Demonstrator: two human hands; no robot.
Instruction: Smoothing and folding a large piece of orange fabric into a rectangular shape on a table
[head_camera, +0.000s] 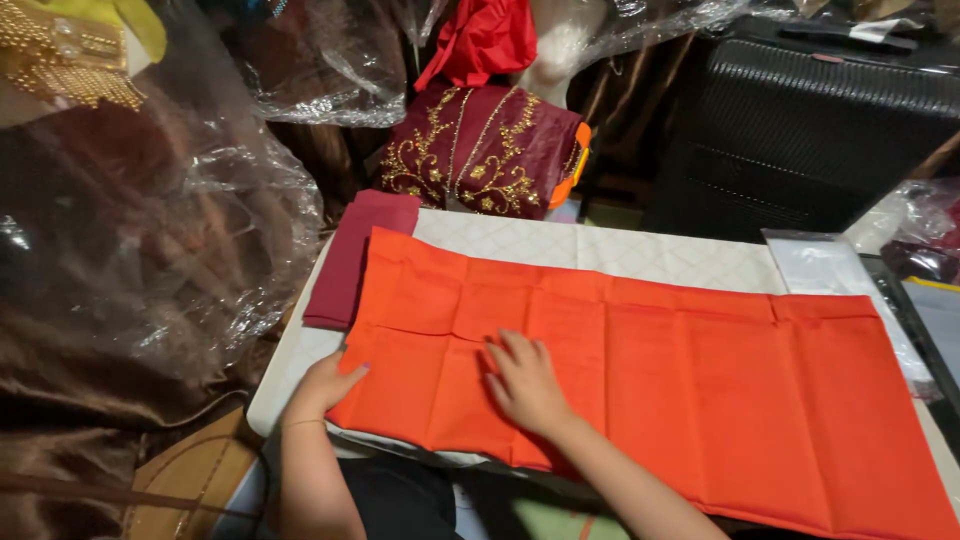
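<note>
The left hand (330, 385) grips the near left corner of the long orange creased cloth (700, 370), fingers curled over its edge and thumb hidden beneath. The right hand (525, 385) lies flat on the same cloth just beside it, fingers together and pressed down. The cloth is spread across a white quilted table top (600, 250), covering most of it. A folded maroon cloth (355, 260) lies at the cloth's left end, touching it. Beyond the table stands a maroon garment with gold embroidery (480, 150), a black ribbed suitcase (820, 120) to its right.
</note>
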